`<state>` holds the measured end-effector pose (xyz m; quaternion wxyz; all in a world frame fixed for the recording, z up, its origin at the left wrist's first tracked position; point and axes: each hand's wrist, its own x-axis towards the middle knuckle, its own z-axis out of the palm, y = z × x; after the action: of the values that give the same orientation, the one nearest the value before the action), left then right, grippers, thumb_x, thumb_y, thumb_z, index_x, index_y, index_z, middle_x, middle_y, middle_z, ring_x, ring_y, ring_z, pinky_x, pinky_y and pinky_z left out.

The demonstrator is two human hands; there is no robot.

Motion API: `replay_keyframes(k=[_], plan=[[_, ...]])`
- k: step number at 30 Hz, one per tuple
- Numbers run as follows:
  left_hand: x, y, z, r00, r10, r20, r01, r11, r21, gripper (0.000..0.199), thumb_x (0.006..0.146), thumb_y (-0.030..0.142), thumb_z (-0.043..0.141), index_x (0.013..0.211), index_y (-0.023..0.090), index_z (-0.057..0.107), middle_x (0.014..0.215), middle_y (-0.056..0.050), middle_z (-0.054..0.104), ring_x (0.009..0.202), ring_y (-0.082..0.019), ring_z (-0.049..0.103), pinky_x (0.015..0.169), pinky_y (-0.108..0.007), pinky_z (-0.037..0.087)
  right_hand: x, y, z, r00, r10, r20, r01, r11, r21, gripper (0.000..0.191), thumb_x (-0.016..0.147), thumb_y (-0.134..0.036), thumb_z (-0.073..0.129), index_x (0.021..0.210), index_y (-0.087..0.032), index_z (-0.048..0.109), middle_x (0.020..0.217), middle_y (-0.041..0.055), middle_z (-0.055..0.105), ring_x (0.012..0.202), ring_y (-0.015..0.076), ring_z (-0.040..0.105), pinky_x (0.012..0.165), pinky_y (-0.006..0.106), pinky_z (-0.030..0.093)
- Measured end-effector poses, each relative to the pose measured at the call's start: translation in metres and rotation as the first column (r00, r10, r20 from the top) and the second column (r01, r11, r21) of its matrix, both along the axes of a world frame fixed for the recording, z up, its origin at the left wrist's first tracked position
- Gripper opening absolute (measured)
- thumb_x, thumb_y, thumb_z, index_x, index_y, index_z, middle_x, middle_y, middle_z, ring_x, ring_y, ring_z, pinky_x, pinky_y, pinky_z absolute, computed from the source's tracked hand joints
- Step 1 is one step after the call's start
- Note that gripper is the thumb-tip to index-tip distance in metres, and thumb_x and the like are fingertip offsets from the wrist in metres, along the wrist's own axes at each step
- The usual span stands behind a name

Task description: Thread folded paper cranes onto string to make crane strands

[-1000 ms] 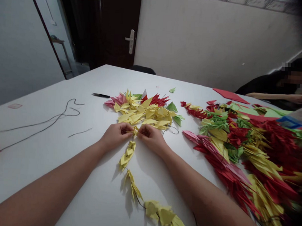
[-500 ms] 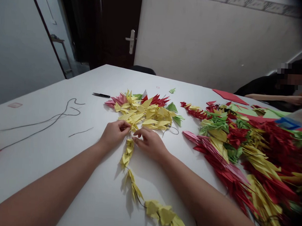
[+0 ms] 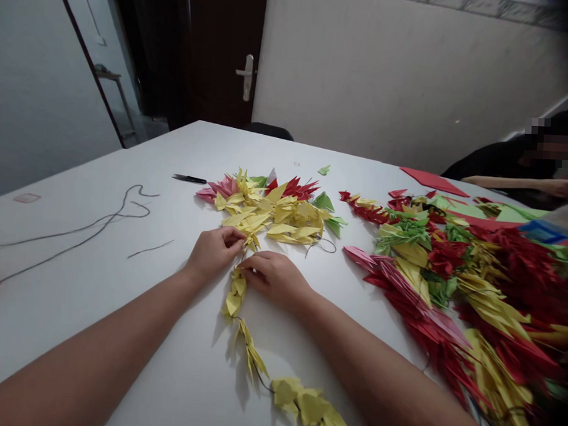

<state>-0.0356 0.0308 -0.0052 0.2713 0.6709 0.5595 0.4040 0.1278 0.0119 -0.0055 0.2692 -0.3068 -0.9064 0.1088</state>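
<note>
1. Yellow paper garland [image 3: 233,304], one: lying on the white table [image 3: 187,372], running from between the hands toward the near side and bending right. Its folded, pointed pieces are sitting in clusters along a dark cord [image 3: 263,383], which is showing bare between some of them.

2. Left hand [image 3: 215,251]: pinching a small yellow piece at the garland's far end between thumb and fingertips, just beside the yellow pile; the other fingers are curling in.

3. Right hand [image 3: 276,278]: resting slightly nearer and to the right, thumb and forefinger pinching the strand; whether cord or paper is lying between them is too small to tell.

4. Handling, by judgement: weighing very little; the paper probably feeling crisp, hardly slippery, and creasing or tearing easily under pressure; the cord bending freely. Bare cord or the gathered bases of the clusters are offering the best hold, the thin points the worst.

5. Yellow pile [image 3: 265,215]: lying beyond the hands, with pink, red and green pieces showing around it.

6. Black snips [image 3: 190,179]: lying far left of the pile; a loose cord [image 3: 117,216] is trailing farther left.

7. Multicoloured heap [image 3: 446,254]: spreading along the right; another person's dark sleeve [image 3: 493,156] is showing beyond it.
</note>
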Motion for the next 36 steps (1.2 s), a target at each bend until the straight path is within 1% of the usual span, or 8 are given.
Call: replay_keyframes(k=[4, 11, 16, 20, 23, 26, 32, 36], plan=[[0.0012, -0.002, 0.0012, 0.999, 0.028, 0.022, -0.027, 0.999, -0.033, 0.02, 0.068, 0.028, 0.058, 0.084, 0.017, 0.065, 0.079, -0.003, 0.069, 0.073, -0.018, 0.064, 0.065, -0.026, 0.049, -0.0024, -0.0054, 0.0008, 1.0, 0.002, -0.024, -0.002, 1.0, -0.03, 0.01, 0.078, -0.017, 0.052, 0.082, -0.018, 0.061, 0.069, 0.001, 0.059, 0.062, 0.0099, 0.05, 0.058, 0.019, 0.034], [0.0015, -0.003, 0.0034, 0.996, 0.002, 0.087, -0.001, 1.0, -0.015, 0.018, 0.069, 0.032, 0.059, 0.078, 0.016, 0.062, 0.075, -0.004, 0.068, 0.07, -0.018, 0.064, 0.064, -0.026, 0.048, 0.0007, -0.0023, 0.0006, 0.983, -0.153, -0.098, 0.144, 0.985, -0.091, 0.004, 0.075, -0.019, 0.053, 0.074, -0.018, 0.056, 0.062, -0.0016, 0.057, 0.053, 0.0079, 0.046, 0.055, 0.019, 0.032], [-0.0008, 0.0008, 0.0009, 0.99, 0.049, 0.132, -0.042, 0.998, -0.053, 0.023, 0.067, 0.035, 0.06, 0.079, 0.016, 0.059, 0.069, -0.003, 0.066, 0.062, -0.016, 0.061, 0.057, -0.025, 0.046, 0.0009, -0.0024, 0.0015, 0.997, -0.059, -0.058, 0.062, 0.997, 0.04, 0.004, 0.075, -0.016, 0.05, 0.073, -0.017, 0.054, 0.073, 0.0021, 0.059, 0.067, 0.0116, 0.051, 0.06, 0.021, 0.034], [-0.0006, 0.0004, 0.002, 0.993, 0.048, 0.11, -0.043, 0.998, -0.051, 0.021, 0.069, 0.033, 0.058, 0.081, 0.016, 0.059, 0.068, -0.002, 0.065, 0.06, -0.015, 0.059, 0.054, -0.024, 0.043, 0.0015, -0.0028, 0.0026, 0.993, 0.033, -0.116, -0.032, 0.999, 0.017, 0.006, 0.078, -0.015, 0.045, 0.077, -0.017, 0.05, 0.096, 0.0049, 0.06, 0.081, 0.0126, 0.054, 0.067, 0.022, 0.037], [0.0002, -0.0001, 0.0034, 0.996, 0.048, 0.07, -0.045, 0.998, -0.044, 0.019, 0.069, 0.031, 0.057, 0.08, 0.016, 0.06, 0.069, -0.002, 0.065, 0.062, -0.015, 0.059, 0.057, -0.024, 0.043, 0.0019, -0.0034, 0.0019, 0.995, 0.074, -0.06, -0.077, 0.996, -0.054, 0.008, 0.08, -0.017, 0.044, 0.085, -0.017, 0.05, 0.083, 0.0035, 0.06, 0.072, 0.0124, 0.053, 0.063, 0.021, 0.036], [-0.0004, 0.0012, 0.0022, 0.997, 0.043, 0.065, -0.041, 0.998, -0.038, 0.019, 0.069, 0.031, 0.057, 0.08, 0.016, 0.06, 0.069, -0.003, 0.065, 0.063, -0.015, 0.059, 0.059, -0.025, 0.043, 0.0022, -0.0044, 0.002, 0.999, 0.037, -0.007, -0.038, 0.995, -0.088, 0.009, 0.082, -0.019, 0.043, 0.085, -0.016, 0.051, 0.073, 0.0027, 0.057, 0.065, 0.0118, 0.05, 0.059, 0.021, 0.034], [-0.0021, 0.0038, -0.0027, 0.973, 0.058, 0.225, -0.038, 0.995, -0.089, 0.026, 0.067, 0.036, 0.059, 0.082, 0.015, 0.057, 0.068, -0.004, 0.066, 0.06, -0.017, 0.061, 0.055, -0.025, 0.044, 0.0026, -0.0054, 0.006, 1.0, 0.01, -0.004, -0.011, 0.988, -0.154, 0.011, 0.082, -0.019, 0.045, 0.087, -0.016, 0.053, 0.077, 0.003, 0.059, 0.067, 0.011, 0.051, 0.059, 0.019, 0.034], [-0.0004, 0.0008, 0.0001, 0.991, 0.055, 0.122, -0.05, 0.998, -0.041, 0.019, 0.068, 0.031, 0.058, 0.08, 0.016, 0.058, 0.07, -0.003, 0.067, 0.063, -0.016, 0.062, 0.057, -0.024, 0.045, 0.0015, -0.0062, 0.0065, 0.998, 0.025, -0.049, -0.035, 0.977, -0.213, 0.013, 0.082, -0.018, 0.046, 0.09, -0.016, 0.056, 0.077, 0.002, 0.061, 0.064, 0.0101, 0.051, 0.059, 0.019, 0.035]])
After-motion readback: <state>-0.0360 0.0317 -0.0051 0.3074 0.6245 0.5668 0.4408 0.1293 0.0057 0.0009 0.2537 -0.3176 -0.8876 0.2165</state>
